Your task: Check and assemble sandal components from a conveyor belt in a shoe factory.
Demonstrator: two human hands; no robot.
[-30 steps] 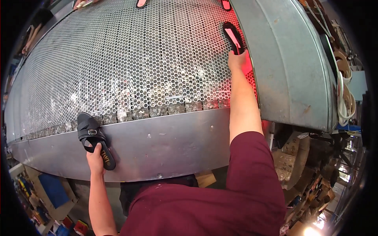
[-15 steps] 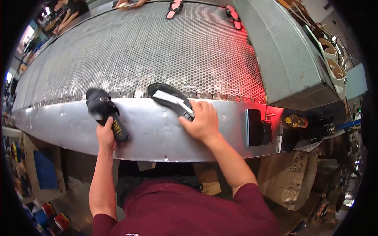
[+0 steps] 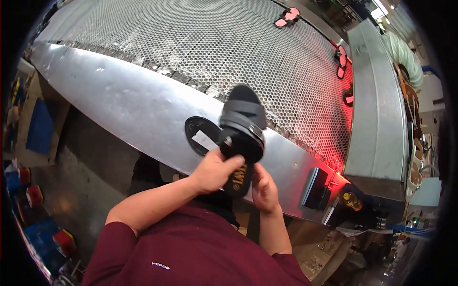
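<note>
A black slide sandal [image 3: 243, 119] with two straps and a buckle is raised over the metal table edge, its toe pointing away from me. My left hand [image 3: 215, 172] is closed on its left side, thumb across the insole near the gold lettering. Close against the heel's right edge is my right hand [image 3: 265, 190], thumb and forefinger apart; some of its fingers are hidden. Just beyond my left hand, a black sole [image 3: 194, 127] lies on the metal, partly covered by the sandal and hand. A white strip [image 3: 204, 141] lies across it.
A perforated conveyor [image 3: 191, 43] runs beyond the smooth metal ledge [image 3: 114, 88]. Pink-and-black sandals [image 3: 287, 17] rest on it toward the far right. A grey metal housing [image 3: 374, 114] stands at right. Near it are a phone [image 3: 312, 186] and a yellow bottle [image 3: 352, 201].
My right hand has let go of the black sole and moved to the sandal's heel. My left hand has brought the sandal rightward, toe now away from me. The view has swung right.
</note>
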